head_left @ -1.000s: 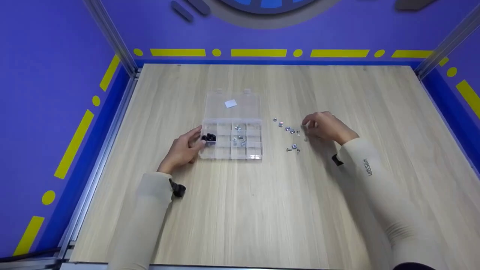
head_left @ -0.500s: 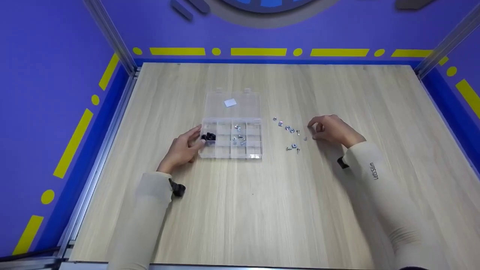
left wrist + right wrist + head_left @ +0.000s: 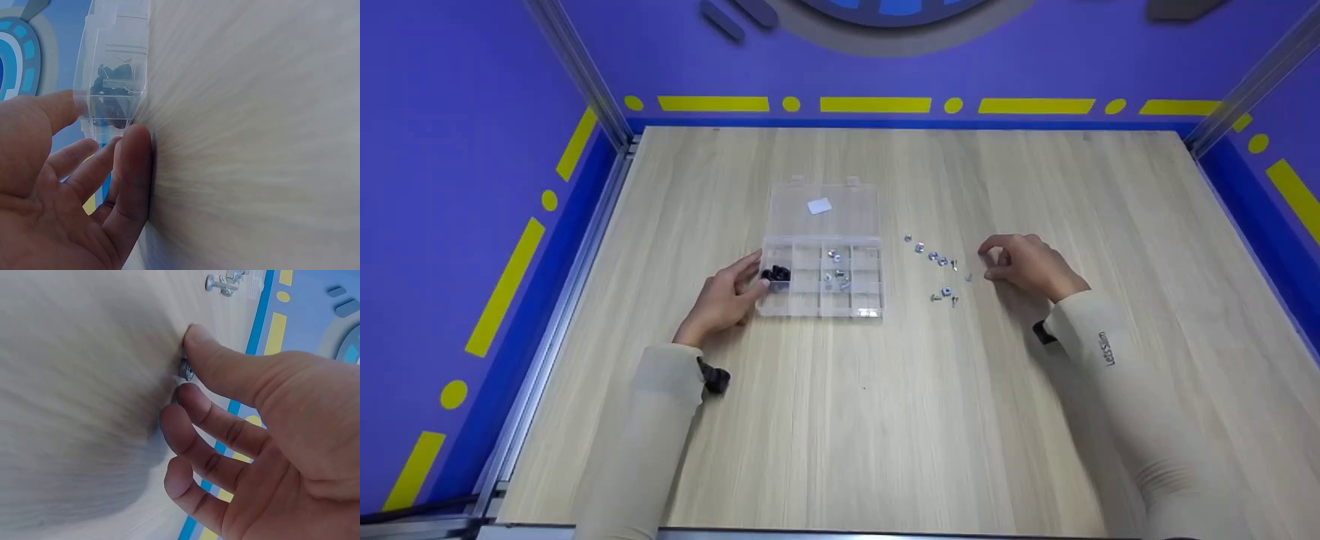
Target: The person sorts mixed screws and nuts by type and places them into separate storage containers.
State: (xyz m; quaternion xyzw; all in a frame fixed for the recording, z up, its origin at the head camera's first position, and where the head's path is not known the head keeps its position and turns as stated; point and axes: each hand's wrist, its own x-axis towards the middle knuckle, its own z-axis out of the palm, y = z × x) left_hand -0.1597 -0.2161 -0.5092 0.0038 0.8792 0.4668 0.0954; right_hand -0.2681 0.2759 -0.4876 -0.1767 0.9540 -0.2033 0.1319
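Note:
An open clear plastic compartment box (image 3: 806, 304) lies on the table. Small black parts (image 3: 777, 274) fill one left compartment, and silvery hardware (image 3: 838, 274) sits in a middle column. My left hand (image 3: 724, 298) is at the box's left side, its thumb touching the rim and its other fingers loosely bent. Right of the box, loose nuts (image 3: 943, 261) and screws (image 3: 935, 298) are scattered. My right hand (image 3: 1030, 264) rests low over the table to their right, thumb and index finger apart. In the right wrist view, a small round metal piece (image 3: 185, 370) shows in that gap, apparently unheld.
A white label (image 3: 819, 206) is on the box's opened lid (image 3: 855, 210), which lies flat toward the back. Blue-purple panels (image 3: 885, 75) with metal posts bound the wooden table (image 3: 825, 442) at the back and sides.
My right hand has drawn back to the right, away from the loose hardware, and a small piece now shows beside its fingertips. My left hand and the box have stayed put.

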